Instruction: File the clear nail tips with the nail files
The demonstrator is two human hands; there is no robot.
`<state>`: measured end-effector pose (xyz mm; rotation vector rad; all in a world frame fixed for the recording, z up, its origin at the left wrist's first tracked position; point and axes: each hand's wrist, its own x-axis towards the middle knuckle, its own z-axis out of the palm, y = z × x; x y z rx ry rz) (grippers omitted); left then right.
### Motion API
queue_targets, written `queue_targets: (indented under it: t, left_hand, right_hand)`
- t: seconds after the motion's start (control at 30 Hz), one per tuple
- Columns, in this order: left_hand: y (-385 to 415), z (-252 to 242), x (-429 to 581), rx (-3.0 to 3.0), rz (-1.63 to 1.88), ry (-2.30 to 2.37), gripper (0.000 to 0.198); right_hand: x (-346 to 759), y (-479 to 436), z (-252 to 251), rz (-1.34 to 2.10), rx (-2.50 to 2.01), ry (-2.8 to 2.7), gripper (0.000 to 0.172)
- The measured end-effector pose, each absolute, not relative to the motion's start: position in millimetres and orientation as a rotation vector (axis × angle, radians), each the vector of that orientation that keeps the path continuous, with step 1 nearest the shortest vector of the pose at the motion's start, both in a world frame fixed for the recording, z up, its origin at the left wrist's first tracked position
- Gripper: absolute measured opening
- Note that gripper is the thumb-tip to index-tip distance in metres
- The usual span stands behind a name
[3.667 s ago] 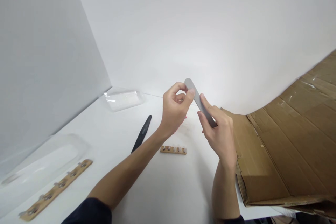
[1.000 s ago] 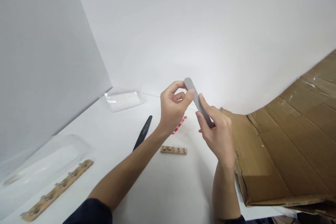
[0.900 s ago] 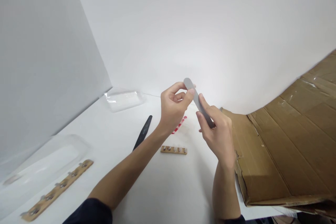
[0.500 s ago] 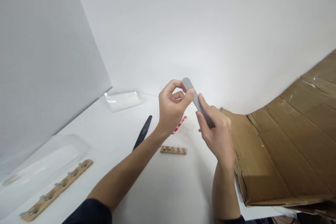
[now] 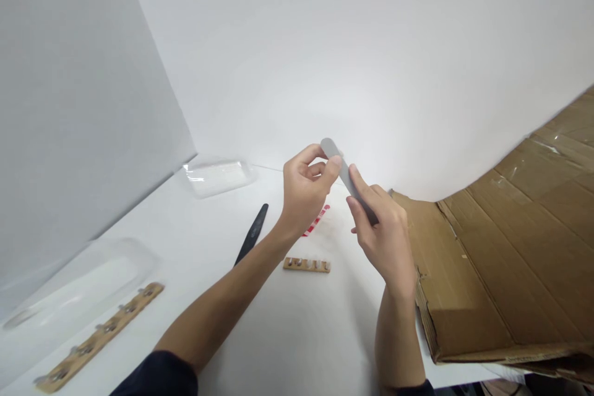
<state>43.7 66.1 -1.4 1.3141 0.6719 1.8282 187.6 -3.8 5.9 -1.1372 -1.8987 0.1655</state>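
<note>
Grey file (image 5: pixel 343 170) over wooden strip (image 5: pixel 307 264); cardboard (image 5: pixel 501 260) at right.

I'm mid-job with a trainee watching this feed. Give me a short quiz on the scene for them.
1. Which hand grips the lower end of the grey nail file? A) left hand B) right hand C) neither
2. True or false: the black nail file lies on the white table, touched by neither hand.
3. Fill in: the short wooden strip lies on the table between the black nail file and the ____.

Key: 1 B. 2 True. 3 cardboard box.
</note>
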Motion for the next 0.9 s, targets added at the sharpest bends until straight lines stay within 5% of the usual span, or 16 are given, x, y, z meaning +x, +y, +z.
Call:
queue_targets:
  t: [0.9]
  left_hand:
    - [63.8, -0.9, 47.9, 1.275, 1.981, 0.679, 0.025]
  right_hand:
    - [186.1, -4.1, 5.6, 0.157, -1.166, -1.903, 0.054]
